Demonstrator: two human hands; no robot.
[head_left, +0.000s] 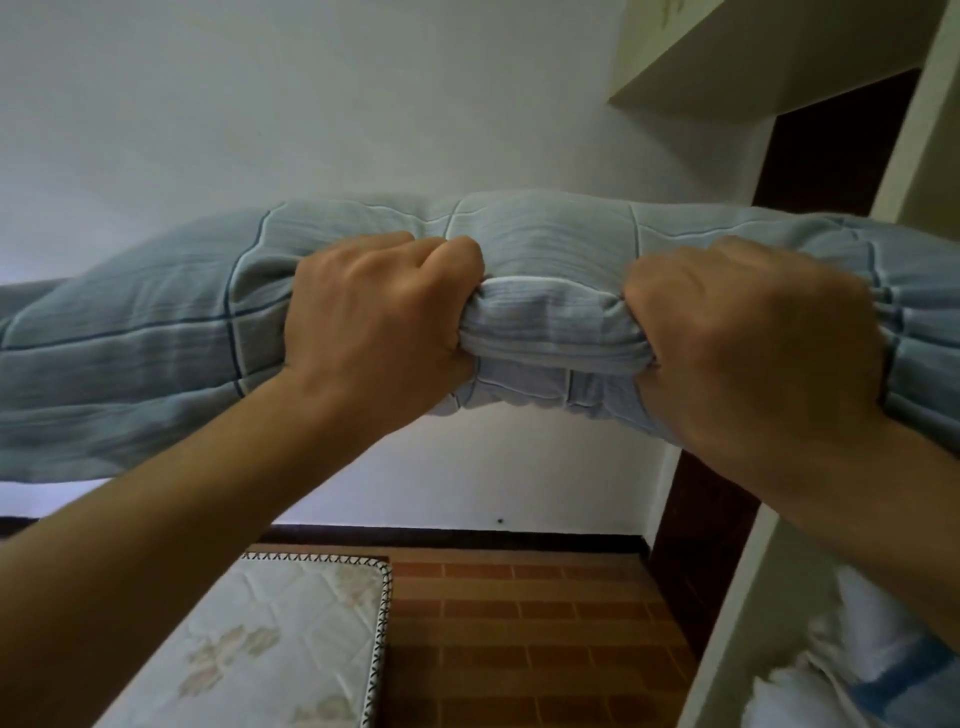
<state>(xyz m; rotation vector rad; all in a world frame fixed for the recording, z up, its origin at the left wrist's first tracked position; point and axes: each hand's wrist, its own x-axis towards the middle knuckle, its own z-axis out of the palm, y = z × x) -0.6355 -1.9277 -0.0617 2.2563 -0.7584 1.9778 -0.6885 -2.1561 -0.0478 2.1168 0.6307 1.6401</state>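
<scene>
Head camera view of a person lifting a pale blue-grey quilted cotton blanket with dark and white check lines (545, 234), rolled into a long bundle and held high against a plain white wall (311, 104). The bundle's long axis runs left to right across the frame, sagging at both ends. The left hand (379, 322) and the right hand (753, 343) sit side by side near its middle, knuckles toward the camera, each with fingers curled tight into a bunched fold of the cloth. More of the roll hangs out past the left hand than shows past the right, where it runs off the frame. To the right, just beyond the right hand, stands a cream-painted wardrobe upright (769, 597), with a cream overhead cabinet (727, 47) above and a dark brown recess (841, 145) between them; white and blue bedding (872, 665) lies on a lower shelf. The right hand is the nearer to that storage, so any stowing there would likely lead with the right end, and the upright and the long left tail look like the things to clear. Below lie a white floral-printed mattress with cross-stitched edging (270, 649) and a red-brown brick-pattern floor (519, 623), both well apart from the blanket.
</scene>
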